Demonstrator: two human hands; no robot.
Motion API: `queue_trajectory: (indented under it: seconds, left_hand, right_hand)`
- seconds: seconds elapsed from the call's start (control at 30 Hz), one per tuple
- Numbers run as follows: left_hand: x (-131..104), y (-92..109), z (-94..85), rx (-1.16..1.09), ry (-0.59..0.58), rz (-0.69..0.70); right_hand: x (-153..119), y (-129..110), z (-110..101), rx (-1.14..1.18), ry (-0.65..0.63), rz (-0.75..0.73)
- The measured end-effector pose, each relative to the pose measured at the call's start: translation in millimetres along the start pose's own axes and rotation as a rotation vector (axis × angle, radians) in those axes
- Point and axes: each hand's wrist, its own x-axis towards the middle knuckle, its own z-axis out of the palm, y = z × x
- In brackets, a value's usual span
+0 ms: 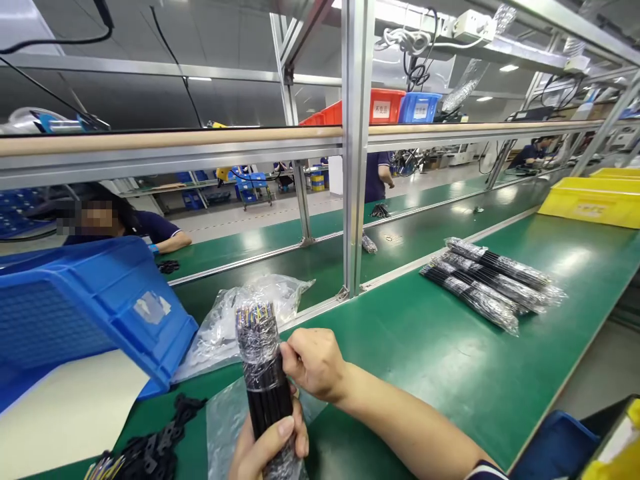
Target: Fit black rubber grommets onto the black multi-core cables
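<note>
The left hand (270,443) grasps the cable bundle (270,407) around its lower part, above the worktop (400,360) near its close edge. The right hand (317,363) is clenched against the bundle's upper side; whether it pinches film, I cannot tell. The bundle looks moderately heavy, fairly stiff lengthwise, its film slick and easily torn. The banded middle should give the firmest hold, sparing the coloured wire ends. Farther off, wrapped bundles (493,283) lie toward the right edge.
</note>
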Motion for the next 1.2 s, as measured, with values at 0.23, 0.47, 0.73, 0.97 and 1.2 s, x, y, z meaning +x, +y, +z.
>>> queue_trajectory:
  seconds: [0.23,0.47,0.73,0.97,1.2]
  left_hand:
    - [-2.6,-2.7,-9.0,-0.29,-0.461,0.049]
    - [1.1,-6.7,-4.7,-0.488,-0.697,0.117]
    - [3.2,11.0,-18.1,-0.034,-0.687,-0.289]
    - [7.7,45.2,-9.3,0.902,-0.333,-0.09]
    - [-1.7,71.8,-26.4,0.809,-0.278,-0.008]
  right_hand:
    - [8.6,9.7,-3.8,0.266,-0.06,0.198]
    - [13.8,-1.4,-16.2,1.074,-0.441,0.404]
    - [23.5,18.5,-27.9,1.067,-0.397,0.426]
    - [29.1,39.0,-115.2,0.888,-0.409,0.224]
    - [34.8,54.5,-121.6,0.839,0.344,0.384]
